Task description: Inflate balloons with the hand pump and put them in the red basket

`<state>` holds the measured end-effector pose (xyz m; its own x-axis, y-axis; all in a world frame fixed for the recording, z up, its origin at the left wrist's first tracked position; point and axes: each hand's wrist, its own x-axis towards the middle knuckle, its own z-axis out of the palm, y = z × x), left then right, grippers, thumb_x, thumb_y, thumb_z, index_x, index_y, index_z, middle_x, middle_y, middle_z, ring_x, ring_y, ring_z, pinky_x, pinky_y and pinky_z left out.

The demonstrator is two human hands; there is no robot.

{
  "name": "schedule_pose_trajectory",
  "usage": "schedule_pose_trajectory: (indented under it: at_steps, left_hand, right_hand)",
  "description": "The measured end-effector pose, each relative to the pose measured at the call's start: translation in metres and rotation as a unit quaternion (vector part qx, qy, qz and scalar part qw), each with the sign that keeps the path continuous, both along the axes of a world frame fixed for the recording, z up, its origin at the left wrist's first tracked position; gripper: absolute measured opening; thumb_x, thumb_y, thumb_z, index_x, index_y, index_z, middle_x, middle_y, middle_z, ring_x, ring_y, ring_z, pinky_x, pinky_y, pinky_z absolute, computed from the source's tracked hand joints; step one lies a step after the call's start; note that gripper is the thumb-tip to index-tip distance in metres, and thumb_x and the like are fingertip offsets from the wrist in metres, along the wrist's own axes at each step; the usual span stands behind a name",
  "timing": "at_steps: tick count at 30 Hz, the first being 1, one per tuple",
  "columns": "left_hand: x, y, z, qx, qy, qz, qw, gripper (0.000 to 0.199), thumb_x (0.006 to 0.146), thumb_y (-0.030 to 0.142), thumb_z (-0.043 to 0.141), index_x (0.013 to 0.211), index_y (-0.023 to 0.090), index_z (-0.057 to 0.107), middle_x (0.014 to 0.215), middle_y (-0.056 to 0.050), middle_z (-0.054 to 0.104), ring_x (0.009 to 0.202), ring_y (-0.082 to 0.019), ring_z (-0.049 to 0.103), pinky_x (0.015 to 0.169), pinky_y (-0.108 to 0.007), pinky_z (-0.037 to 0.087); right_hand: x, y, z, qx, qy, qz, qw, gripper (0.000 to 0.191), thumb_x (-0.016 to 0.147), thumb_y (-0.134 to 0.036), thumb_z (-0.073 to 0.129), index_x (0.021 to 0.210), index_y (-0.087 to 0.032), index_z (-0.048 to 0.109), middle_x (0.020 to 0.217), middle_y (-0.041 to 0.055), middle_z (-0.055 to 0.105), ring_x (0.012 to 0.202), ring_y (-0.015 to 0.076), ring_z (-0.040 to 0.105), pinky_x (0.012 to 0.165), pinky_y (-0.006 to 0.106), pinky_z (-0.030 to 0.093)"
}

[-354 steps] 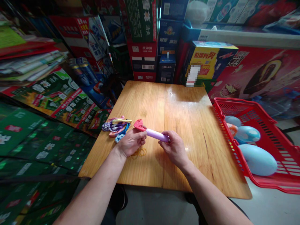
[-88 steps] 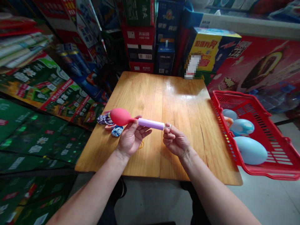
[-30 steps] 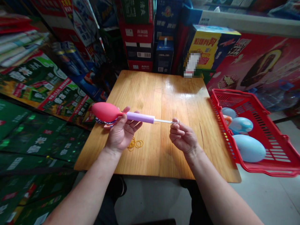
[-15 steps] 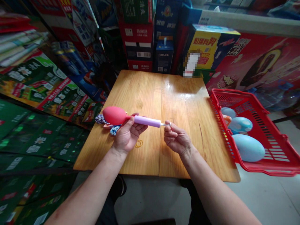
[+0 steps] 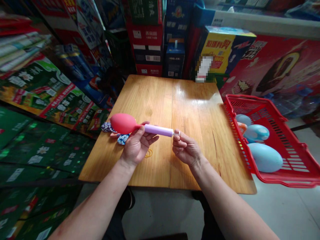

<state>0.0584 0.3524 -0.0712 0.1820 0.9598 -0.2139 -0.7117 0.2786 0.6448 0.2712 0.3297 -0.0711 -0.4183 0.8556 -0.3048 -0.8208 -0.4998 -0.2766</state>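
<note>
A purple balloon pump (image 5: 159,130) lies level between my two hands above the wooden table. My left hand (image 5: 136,145) pinches the neck of a partly inflated red balloon (image 5: 123,123) over the pump's nozzle end, thumb on top, the other fingers under the barrel. The fingers of my right hand (image 5: 187,146) are closed on the white pull handle (image 5: 178,134) at the pump's other end; the rod is almost fully inside the barrel. Beneath the red balloon, partly hidden by it, are several patterned cloth-like pieces (image 5: 123,139). Yellow rubber bands (image 5: 149,153) lie by my left wrist.
To the right of the wooden table (image 5: 195,116) stands a red basket (image 5: 298,153) with several balloons, among them a large light blue balloon (image 5: 267,157). Stacked green cartons (image 5: 40,150) line the left side. More boxes (image 5: 149,53) stand beyond the table's far edge.
My right hand has moved slightly left, pushing the handle in, so less of the rod shows. The pump and red balloon have shifted a little to the right.
</note>
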Motion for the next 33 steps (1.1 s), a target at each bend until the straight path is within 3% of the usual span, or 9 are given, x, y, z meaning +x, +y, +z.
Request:
schedule_pose_trajectory:
  at_steps: [4,8,12,15,24,29,33]
  left_hand:
    - [-0.013,0.011,0.003,-0.019,-0.008,0.014,1.0,0.024,0.092,0.032,0.08,0.112,0.02,0.076,0.1,-0.007,0.081,0.092,-0.021,0.079,0.086,-0.036,0.066]
    - [-0.024,0.017,0.008,0.015,0.002,0.054,0.998,0.023,0.092,0.034,0.079,0.112,0.023,0.076,0.1,-0.006,0.081,0.092,-0.021,0.078,0.085,-0.034,0.066]
    - [-0.014,0.007,0.005,0.008,0.015,0.004,1.0,0.029,0.094,0.038,0.078,0.119,0.023,0.073,0.116,-0.01,0.08,0.106,-0.026,0.077,0.092,-0.044,0.064]
    - [-0.003,0.0,0.0,-0.005,0.011,-0.01,1.0,0.029,0.094,0.035,0.078,0.12,0.022,0.073,0.114,-0.01,0.08,0.106,-0.026,0.077,0.094,-0.044,0.063]
    - [-0.007,0.011,-0.001,-0.051,-0.004,0.02,0.998,0.02,0.094,0.028,0.076,0.112,0.019,0.077,0.101,-0.009,0.081,0.091,-0.02,0.078,0.083,-0.034,0.065]
    - [-0.023,0.022,0.002,-0.012,0.007,0.078,0.997,0.019,0.093,0.032,0.077,0.11,0.023,0.077,0.099,-0.006,0.081,0.09,-0.02,0.077,0.082,-0.032,0.065]
    - [-0.014,0.012,0.0,-0.012,0.022,0.017,1.0,0.028,0.093,0.036,0.078,0.119,0.025,0.074,0.109,-0.008,0.08,0.101,-0.025,0.078,0.086,-0.042,0.065]
  right_hand:
    - [0.013,0.003,0.003,0.001,-0.007,0.007,1.0,0.011,0.092,-0.013,0.073,0.101,-0.017,0.067,0.073,-0.0037,0.07,0.046,0.0018,0.047,0.046,0.011,0.041]
    - [0.024,0.004,0.007,0.013,0.015,-0.025,0.999,0.007,0.095,-0.012,0.069,0.099,-0.018,0.066,0.071,-0.0063,0.067,0.045,0.0008,0.045,0.046,0.01,0.04]
    - [0.014,0.002,0.003,0.003,0.007,-0.012,1.0,0.01,0.093,-0.012,0.072,0.098,-0.018,0.066,0.075,-0.0036,0.071,0.049,0.0023,0.051,0.049,0.011,0.045]
    - [0.004,0.001,-0.001,-0.002,0.005,-0.002,1.0,0.015,0.091,-0.01,0.074,0.101,-0.017,0.066,0.078,-0.0015,0.074,0.049,0.0022,0.052,0.049,0.011,0.046]
    - [0.012,0.006,-0.004,-0.028,0.026,0.002,0.999,0.007,0.098,-0.011,0.065,0.103,-0.015,0.065,0.074,-0.0027,0.07,0.045,0.001,0.048,0.046,0.01,0.042]
    - [0.031,0.013,0.003,-0.019,0.038,-0.037,0.998,0.011,0.102,-0.01,0.057,0.103,-0.017,0.065,0.071,-0.0057,0.067,0.044,0.0005,0.047,0.045,0.009,0.04]
    - [0.019,0.012,-0.002,-0.036,0.015,-0.026,0.999,0.006,0.1,-0.011,0.063,0.102,-0.017,0.064,0.072,-0.0043,0.069,0.047,0.0017,0.05,0.048,0.01,0.044]
